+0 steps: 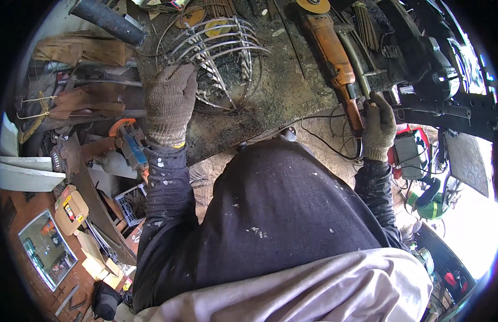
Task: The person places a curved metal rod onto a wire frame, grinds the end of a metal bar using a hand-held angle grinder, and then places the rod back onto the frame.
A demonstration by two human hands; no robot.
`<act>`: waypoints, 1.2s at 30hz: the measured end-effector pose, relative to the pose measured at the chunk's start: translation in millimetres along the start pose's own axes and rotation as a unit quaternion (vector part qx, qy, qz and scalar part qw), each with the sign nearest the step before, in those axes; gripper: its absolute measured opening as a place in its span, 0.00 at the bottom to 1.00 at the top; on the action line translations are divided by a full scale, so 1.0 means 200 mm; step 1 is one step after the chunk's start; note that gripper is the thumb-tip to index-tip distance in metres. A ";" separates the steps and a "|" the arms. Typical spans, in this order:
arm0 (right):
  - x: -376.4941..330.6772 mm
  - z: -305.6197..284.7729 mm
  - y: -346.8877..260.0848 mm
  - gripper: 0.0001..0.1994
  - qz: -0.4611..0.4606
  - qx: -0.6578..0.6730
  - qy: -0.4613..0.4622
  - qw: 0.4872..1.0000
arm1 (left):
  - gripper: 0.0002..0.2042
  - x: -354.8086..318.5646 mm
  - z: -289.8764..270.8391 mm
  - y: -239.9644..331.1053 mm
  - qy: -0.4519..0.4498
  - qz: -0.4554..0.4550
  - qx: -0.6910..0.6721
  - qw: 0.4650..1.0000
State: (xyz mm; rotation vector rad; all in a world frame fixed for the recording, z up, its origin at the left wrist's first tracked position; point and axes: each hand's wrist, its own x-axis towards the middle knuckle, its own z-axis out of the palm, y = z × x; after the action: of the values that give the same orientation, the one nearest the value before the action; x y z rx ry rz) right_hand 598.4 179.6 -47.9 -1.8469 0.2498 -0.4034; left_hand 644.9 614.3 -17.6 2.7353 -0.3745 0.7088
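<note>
My left hand point(171, 104), in a knitted work glove, is closed at the left side of a frame of curved metal rods point(227, 51). Its fingertips are hidden, but they appear to grip the frame's edge. The frame lies on a dark, gritty worktable point(281, 86), with whitish joints along its cross rods. My right hand point(378, 126), also gloved, has its fingers curled round the near end of a grey metal tube point(353, 58). Just left of this tube lies an orange angle grinder point(329, 51) with a yellowish disc point(313, 5) at its far end.
Bundled thin rods point(365, 24) lie beyond the tube. A dark pipe point(107, 21) juts in at the far left above brown cloths point(82, 48). A blue power tool point(132, 145) sits beside my left forearm. The grinder's black cable point(326, 142) hangs below the table edge.
</note>
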 end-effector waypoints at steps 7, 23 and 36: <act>0.01 -0.05 0.02 0.15 -0.062 -0.129 0.078 0.987 | 0.09 0.07 -0.05 0.10 -0.057 -0.031 0.013 0.998; 0.64 -0.56 0.44 0.32 0.041 -0.224 0.454 0.861 | 0.08 -0.01 0.05 -0.06 -0.016 0.005 0.020 1.000; 0.79 -0.68 0.41 0.23 0.058 -0.210 0.435 0.873 | 0.09 -0.01 0.03 -0.03 -0.044 -0.015 0.041 0.998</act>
State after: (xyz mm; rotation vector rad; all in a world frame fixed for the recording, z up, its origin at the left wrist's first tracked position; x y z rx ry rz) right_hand 691.9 -23.7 -66.4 -1.9352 1.1333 -1.1613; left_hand 647.8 619.0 -25.6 2.8508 -0.3298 0.6092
